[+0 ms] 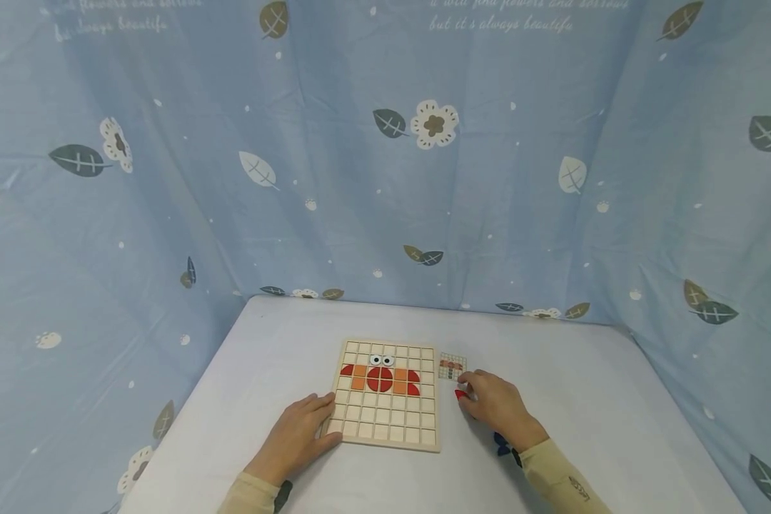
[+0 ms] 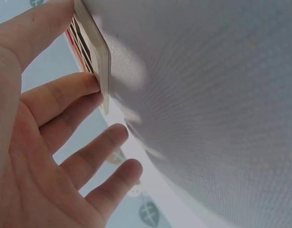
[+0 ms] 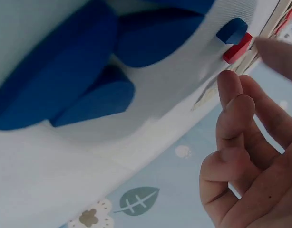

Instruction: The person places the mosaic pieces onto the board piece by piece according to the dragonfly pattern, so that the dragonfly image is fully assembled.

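Observation:
A wooden grid board (image 1: 392,432) lies on the table, with red and orange pieces and two eye tiles (image 1: 382,360) forming a crab-like figure in its upper part. My left hand (image 1: 298,432) rests at the board's left edge, thumb by the lower corner; in the left wrist view its fingers are fairly straight, index fingertip against the rim. Right of the board, my right hand (image 1: 497,403) reaches over a small red piece (image 1: 460,394), its thumb and fingertips apart. The right wrist view has the red piece (image 3: 237,49) close beyond those fingertips, beside a small blue block (image 3: 232,31).
A small pattern card (image 1: 451,363) lies next to the board's upper right, close to my right fingertips. Several blue blocks (image 1: 502,442) sit below my right wrist, large in the right wrist view. A patterned blue curtain (image 1: 385,178) surrounds the white table (image 1: 552,357).

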Demonstrator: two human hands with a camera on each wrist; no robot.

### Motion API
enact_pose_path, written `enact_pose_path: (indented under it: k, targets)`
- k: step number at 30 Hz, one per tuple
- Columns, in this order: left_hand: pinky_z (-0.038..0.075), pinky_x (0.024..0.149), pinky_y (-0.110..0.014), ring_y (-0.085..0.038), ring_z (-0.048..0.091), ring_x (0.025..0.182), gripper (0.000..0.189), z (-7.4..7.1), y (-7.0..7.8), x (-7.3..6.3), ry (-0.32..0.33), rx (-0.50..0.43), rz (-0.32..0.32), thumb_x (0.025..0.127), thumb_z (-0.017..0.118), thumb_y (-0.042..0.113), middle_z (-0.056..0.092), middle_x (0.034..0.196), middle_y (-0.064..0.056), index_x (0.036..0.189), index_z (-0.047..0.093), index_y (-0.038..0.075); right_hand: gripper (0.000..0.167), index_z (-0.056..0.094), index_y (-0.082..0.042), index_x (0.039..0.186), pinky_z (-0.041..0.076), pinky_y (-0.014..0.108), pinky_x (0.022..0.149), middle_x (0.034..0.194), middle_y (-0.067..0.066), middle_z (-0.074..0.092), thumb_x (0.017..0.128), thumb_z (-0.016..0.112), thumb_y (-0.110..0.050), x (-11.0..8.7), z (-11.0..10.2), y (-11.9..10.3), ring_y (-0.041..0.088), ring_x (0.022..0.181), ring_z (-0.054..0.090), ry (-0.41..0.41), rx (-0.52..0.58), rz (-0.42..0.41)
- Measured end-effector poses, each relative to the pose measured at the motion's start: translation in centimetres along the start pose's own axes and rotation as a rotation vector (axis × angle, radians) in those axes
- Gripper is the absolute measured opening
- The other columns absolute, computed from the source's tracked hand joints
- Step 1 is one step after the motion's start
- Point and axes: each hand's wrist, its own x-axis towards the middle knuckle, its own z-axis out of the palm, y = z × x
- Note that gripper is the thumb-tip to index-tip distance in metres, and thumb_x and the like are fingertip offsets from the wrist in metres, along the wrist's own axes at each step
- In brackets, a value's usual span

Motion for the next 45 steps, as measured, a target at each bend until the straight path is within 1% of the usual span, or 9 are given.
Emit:
enact_pose_path:
  k: [4, 8, 13, 17, 21, 27, 37, 41, 45]
  targets:
    - [0.043, 0.109, -0.055, -0.039, 0.054, 0.131, 0.061, 0.02, -0.01, 0.0, 0.003, -0.007, -0.006, 0.088, 0.078, 0.04, 0.06, 0.141, -0.012, 0.129, 0.066, -0.003, 0.025, 0.074, -0.012, 0.097, 0.051, 0.03, 0.057, 0.078, -0.005, 0.06, 0.081, 0.085, -0.028, 0.19, 0.02, -0.24, 0.008, 0.065, 0.052, -0.027, -0.003, 0.044]
    - [0.044, 0.109, -0.055, -0.038, 0.054, 0.13, 0.062, 0.14, -0.07, 0.03, 0.008, 0.001, 0.003, 0.087, 0.078, 0.041, 0.06, 0.141, -0.011, 0.13, 0.066, -0.003, 0.021, 0.073, -0.014, 0.091, 0.052, 0.03, 0.057, 0.077, -0.006, 0.059, 0.081, 0.085, -0.027, 0.25, 0.27, -0.27, 0.008, 0.065, 0.052, -0.039, -0.021, 0.059]
    - [0.044, 0.109, -0.054, -0.037, 0.055, 0.13, 0.062, 0.05, -0.08, 0.0, 0.024, 0.01, 0.011, 0.087, 0.078, 0.042, 0.061, 0.141, -0.011, 0.13, 0.066, -0.002, 0.015, 0.075, -0.017, 0.091, 0.052, 0.031, 0.058, 0.079, -0.006, 0.058, 0.079, 0.085, -0.019, 0.03, 0.21, -0.33, 0.008, 0.066, 0.052, -0.02, -0.014, 0.019]
    - [0.044, 0.109, -0.053, -0.037, 0.055, 0.13, 0.063, -0.07, -0.08, 0.0, 0.024, 0.012, 0.012, 0.087, 0.078, 0.042, 0.061, 0.141, -0.011, 0.13, 0.066, -0.002, 0.019, 0.077, -0.02, 0.093, 0.052, 0.031, 0.06, 0.084, -0.006, 0.06, 0.077, 0.085, -0.014, -0.06, 0.09, -0.33, 0.009, 0.069, 0.052, -0.022, -0.005, -0.009]
    - [0.044, 0.109, -0.053, -0.037, 0.055, 0.13, 0.062, -0.17, -0.1, 0.02, 0.016, 0.013, 0.008, 0.088, 0.078, 0.042, 0.061, 0.141, -0.011, 0.13, 0.066, -0.002, 0.022, 0.078, -0.02, 0.096, 0.052, 0.032, 0.061, 0.085, -0.007, 0.06, 0.076, 0.085, -0.014, -0.02, 0.1, -0.19, 0.008, 0.069, 0.053, -0.015, -0.005, 0.0]
    - [0.044, 0.109, -0.054, -0.038, 0.055, 0.13, 0.063, -0.25, -0.15, 0.04, 0.016, 0.011, 0.013, 0.087, 0.078, 0.043, 0.06, 0.141, -0.011, 0.131, 0.066, -0.001, 0.018, 0.077, -0.022, 0.09, 0.052, 0.031, 0.061, 0.081, -0.011, 0.06, 0.075, 0.087, -0.017, 0.06, 0.25, -0.01, 0.007, 0.068, 0.052, -0.008, -0.009, -0.002]
    - [0.045, 0.108, -0.055, -0.039, 0.055, 0.13, 0.063, 0.24, -0.26, -0.34, 0.044, 0.017, 0.029, 0.087, 0.078, 0.043, 0.06, 0.141, -0.01, 0.133, 0.065, 0.001, 0.016, 0.078, -0.021, 0.09, 0.053, 0.031, 0.063, 0.083, -0.01, 0.062, 0.078, 0.088, -0.02, 0.06, 0.16, 0.01, 0.007, 0.071, 0.055, -0.052, -0.009, -0.003]
    - [0.044, 0.109, -0.054, -0.038, 0.054, 0.13, 0.061, 0.3, -0.26, -0.47, 0.039, 0.021, 0.028, 0.089, 0.077, 0.043, 0.061, 0.141, -0.01, 0.133, 0.066, 0.002, 0.018, 0.078, -0.021, 0.094, 0.054, 0.03, 0.063, 0.086, -0.008, 0.064, 0.079, 0.088, -0.022, 0.15, -0.08, 0.02, 0.007, 0.072, 0.057, -0.017, 0.002, -0.028]
    - [0.045, 0.108, -0.055, -0.039, 0.056, 0.129, 0.059, -0.04, -0.16, -0.52, 0.05, 0.012, 0.036, 0.088, 0.078, 0.041, 0.062, 0.139, -0.011, 0.13, 0.067, 0.0, 0.019, 0.078, -0.023, 0.096, 0.055, 0.029, 0.062, 0.09, -0.006, 0.067, 0.08, 0.088, -0.025, 0.38, -0.07, -0.25, 0.008, 0.075, 0.062, 0.072, 0.011, -0.111]
